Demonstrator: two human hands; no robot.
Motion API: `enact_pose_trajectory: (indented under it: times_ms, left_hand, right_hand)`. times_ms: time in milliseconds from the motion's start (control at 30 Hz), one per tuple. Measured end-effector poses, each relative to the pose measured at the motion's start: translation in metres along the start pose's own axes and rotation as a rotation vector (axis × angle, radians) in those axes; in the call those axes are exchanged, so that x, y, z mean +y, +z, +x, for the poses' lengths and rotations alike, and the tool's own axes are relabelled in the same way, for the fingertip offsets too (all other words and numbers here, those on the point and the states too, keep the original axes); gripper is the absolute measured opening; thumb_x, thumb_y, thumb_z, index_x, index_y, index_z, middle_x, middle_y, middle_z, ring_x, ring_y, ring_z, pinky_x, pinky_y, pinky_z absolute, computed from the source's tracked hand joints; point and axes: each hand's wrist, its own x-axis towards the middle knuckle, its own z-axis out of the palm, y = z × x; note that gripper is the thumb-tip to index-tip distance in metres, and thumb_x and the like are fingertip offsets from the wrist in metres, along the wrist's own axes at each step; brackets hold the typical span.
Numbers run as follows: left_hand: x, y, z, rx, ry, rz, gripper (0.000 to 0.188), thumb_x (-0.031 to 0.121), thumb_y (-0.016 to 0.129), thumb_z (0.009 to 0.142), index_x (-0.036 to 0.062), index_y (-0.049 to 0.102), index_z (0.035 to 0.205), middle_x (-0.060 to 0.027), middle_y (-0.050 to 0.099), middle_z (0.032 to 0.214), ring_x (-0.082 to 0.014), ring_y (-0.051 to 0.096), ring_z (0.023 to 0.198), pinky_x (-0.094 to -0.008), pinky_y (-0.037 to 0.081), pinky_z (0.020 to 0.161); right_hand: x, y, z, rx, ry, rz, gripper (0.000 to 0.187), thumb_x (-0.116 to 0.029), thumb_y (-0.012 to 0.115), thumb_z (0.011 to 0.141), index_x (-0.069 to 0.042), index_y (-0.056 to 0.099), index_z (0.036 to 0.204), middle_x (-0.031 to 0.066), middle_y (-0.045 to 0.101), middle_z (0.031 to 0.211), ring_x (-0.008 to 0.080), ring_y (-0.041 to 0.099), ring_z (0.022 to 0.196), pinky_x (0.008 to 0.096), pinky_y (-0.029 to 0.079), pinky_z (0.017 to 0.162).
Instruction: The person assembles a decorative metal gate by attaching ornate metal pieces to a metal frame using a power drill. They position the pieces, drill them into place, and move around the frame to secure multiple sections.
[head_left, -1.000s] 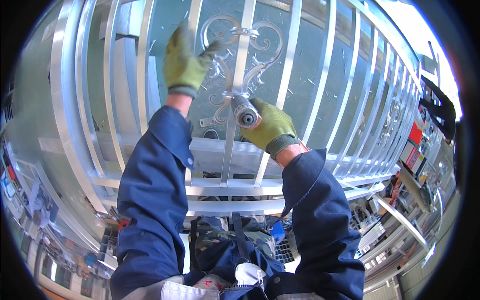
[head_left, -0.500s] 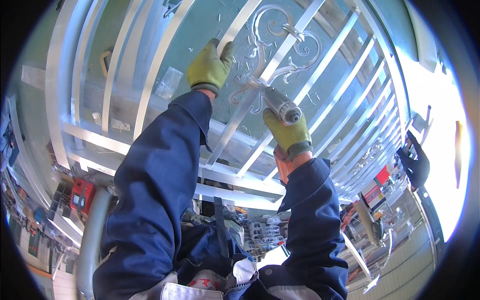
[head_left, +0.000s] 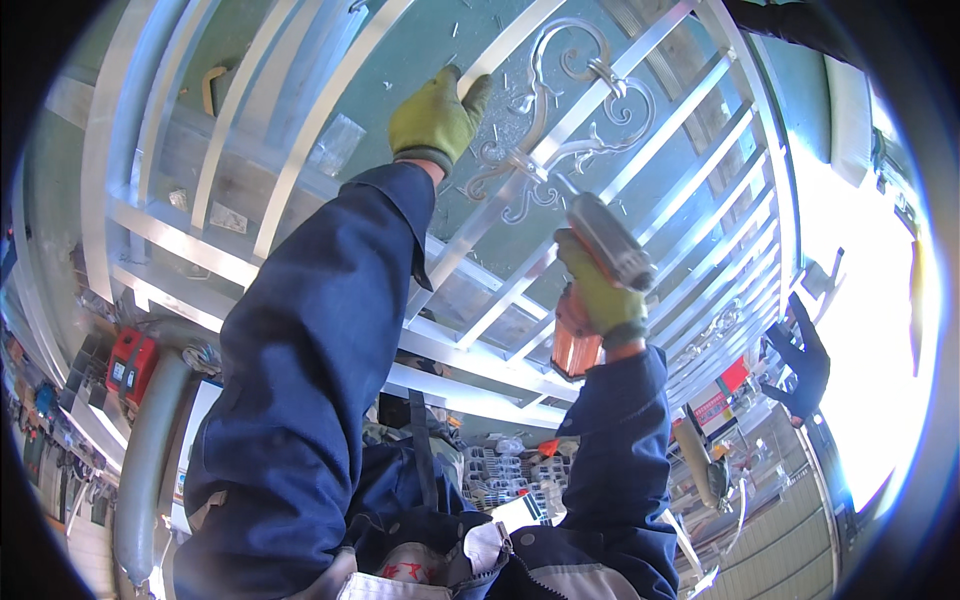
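Observation:
My left hand (head_left: 437, 118), in a yellow-green glove, is closed around a pale metal bar (head_left: 515, 42) of a large railing panel. My right hand (head_left: 607, 296), gloved alike, grips a power drill (head_left: 612, 240) with a grey body and an orange lower part. The drill's bit points up and left, a short way off the lower end of a silvery scroll ornament (head_left: 538, 85). That ornament lies across the bars, with small curls at its base. Part of the drill's handle is hidden by my fingers.
Below the bars, a green work surface (head_left: 390, 75) carries scattered metal shavings and a clear plastic bag (head_left: 337, 146). The panel's bottom rail (head_left: 470, 352) crosses in front of me. A red device (head_left: 132, 361) stands at lower left beside a thick grey tube (head_left: 150, 470).
My right hand has drawn the drill back from the ornament, down and to the right, and its bit now shows. My left hand keeps its hold on the bar. The view has shifted slightly.

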Motion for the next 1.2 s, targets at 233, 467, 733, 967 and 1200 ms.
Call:
enact_pose_trajectory:
  times_ms: [233,467,733,967,1200]
  left_hand:
    - [0.001,0.001,-0.001,0.020,0.057,-0.010,0.062,0.061,0.055,0.100,0.0054,0.068,0.125,-0.0231,0.074,0.109,-0.0430,0.071,0.098,-0.0493,0.058,0.082]
    - [0.004,0.001,-0.003,-0.051,0.000,0.014,0.063,0.061,0.053,0.100,0.0060,0.066,0.129,-0.0206,0.073,0.119,-0.0414,0.071,0.103,-0.0488,0.058,0.086]
    - [0.001,0.004,-0.001,0.004,0.018,-0.004,0.060,0.061,0.053,0.100,0.0086,0.066,0.127,-0.0208,0.073,0.114,-0.0425,0.071,0.098,-0.0505,0.058,0.082]
    - [-0.002,0.004,-0.002,-0.013,-0.004,0.022,0.061,0.061,0.054,0.100,0.0088,0.066,0.130,-0.0205,0.073,0.117,-0.0421,0.071,0.102,-0.0490,0.059,0.086]
    - [-0.003,0.005,-0.002,-0.002,0.019,0.016,0.065,0.063,0.053,0.100,0.0072,0.066,0.130,-0.0207,0.073,0.119,-0.0413,0.072,0.103,-0.0483,0.059,0.087]
  right_hand:
    - [0.021,-0.059,-0.007,0.062,0.251,0.164,0.038,-0.027,0.079,0.088,-0.008,0.070,0.119,-0.0006,0.063,0.083,0.0121,0.058,0.066,0.0319,0.049,0.060]
    - [-0.004,-0.091,0.020,0.200,0.034,0.148,0.045,-0.016,0.079,0.087,-0.005,0.068,0.129,0.0018,0.073,0.098,0.0105,0.062,0.073,0.0288,0.050,0.062]
    - [-0.019,-0.086,0.067,0.168,-0.009,0.122,0.038,-0.025,0.074,0.092,-0.010,0.071,0.127,0.0031,0.074,0.107,0.0119,0.063,0.076,0.0275,0.050,0.066]
    - [-0.033,-0.078,0.096,0.213,0.108,0.063,0.048,-0.035,0.079,0.087,-0.011,0.072,0.128,0.0020,0.072,0.096,0.0133,0.062,0.077,0.0305,0.050,0.070]
    - [-0.031,-0.079,0.107,0.177,0.067,0.086,0.045,-0.034,0.080,0.085,-0.011,0.075,0.123,0.0030,0.073,0.095,0.0137,0.063,0.076,0.0309,0.051,0.071]
